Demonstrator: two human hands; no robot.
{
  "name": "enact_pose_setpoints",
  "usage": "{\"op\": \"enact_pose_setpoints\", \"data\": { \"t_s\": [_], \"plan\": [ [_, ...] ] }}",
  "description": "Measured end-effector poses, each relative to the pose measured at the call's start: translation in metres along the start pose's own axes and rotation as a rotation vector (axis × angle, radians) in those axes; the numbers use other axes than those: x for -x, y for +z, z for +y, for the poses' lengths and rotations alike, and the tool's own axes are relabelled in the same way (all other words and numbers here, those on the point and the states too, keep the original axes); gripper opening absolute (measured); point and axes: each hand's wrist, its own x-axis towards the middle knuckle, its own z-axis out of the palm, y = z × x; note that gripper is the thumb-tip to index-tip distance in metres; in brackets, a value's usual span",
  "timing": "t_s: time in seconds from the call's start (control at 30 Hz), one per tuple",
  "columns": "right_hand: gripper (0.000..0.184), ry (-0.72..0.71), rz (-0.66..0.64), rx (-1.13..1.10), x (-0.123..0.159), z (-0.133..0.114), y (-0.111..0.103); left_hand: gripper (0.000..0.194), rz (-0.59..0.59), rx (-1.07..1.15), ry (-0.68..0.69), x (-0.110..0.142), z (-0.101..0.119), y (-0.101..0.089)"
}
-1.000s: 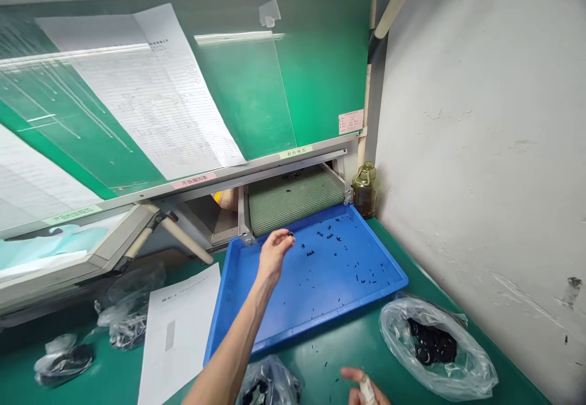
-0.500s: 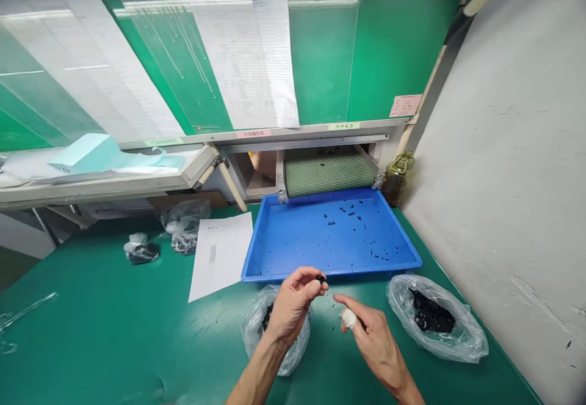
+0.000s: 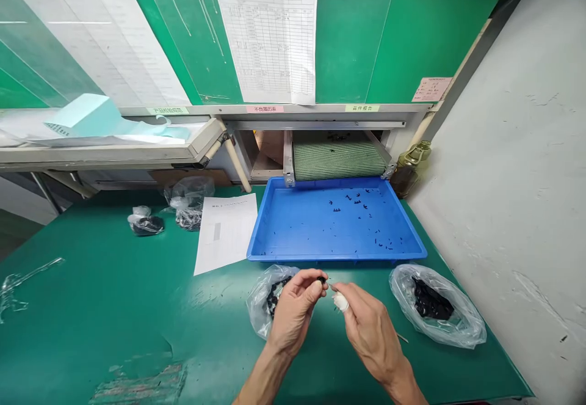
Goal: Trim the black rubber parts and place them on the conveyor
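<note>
In the head view, the left hand [image 3: 295, 310] is pinching one small black piece [image 3: 321, 280] between the thumb and the fingers, at about two o'clock from that hand. The piece is too small, so I cannot tell which way it points or its long axis. The right hand [image 3: 373, 332] is very near, fingers pressed together, with a white wrap [image 3: 340, 302] on one finger. The blue tray [image 3: 336, 257] stands on the green desk [image 3: 91, 295] at twelve o'clock, and a clear plastic bag [image 3: 458, 325] with black pieces lies at three o'clock.
</note>
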Motion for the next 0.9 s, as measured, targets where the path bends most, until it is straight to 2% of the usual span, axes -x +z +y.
{"op": "enact_pose_setpoints", "data": {
  "t_s": [0.17, 0.3, 0.6, 0.9],
  "plan": [
    [0.024, 0.002, -0.025, 0.033, -0.003, -0.001, 0.007, 0.013, -0.009, 0.039, 0.027, 0.001, 0.0, -0.003],
    [0.024, 0.004, -0.03, 0.027, -0.003, -0.001, 0.011, 0.016, 0.03, 0.037, 0.051, 0.001, -0.003, -0.006],
    [0.025, 0.003, -0.023, -0.003, -0.005, -0.001, 0.015, 0.012, 0.038, 0.091, 0.004, 0.001, -0.004, -0.011],
    [0.03, -0.003, -0.005, 0.022, -0.004, -0.003, 0.015, 0.014, 0.086, 0.012, 0.03, 0.003, -0.005, -0.014]
  ]
}}
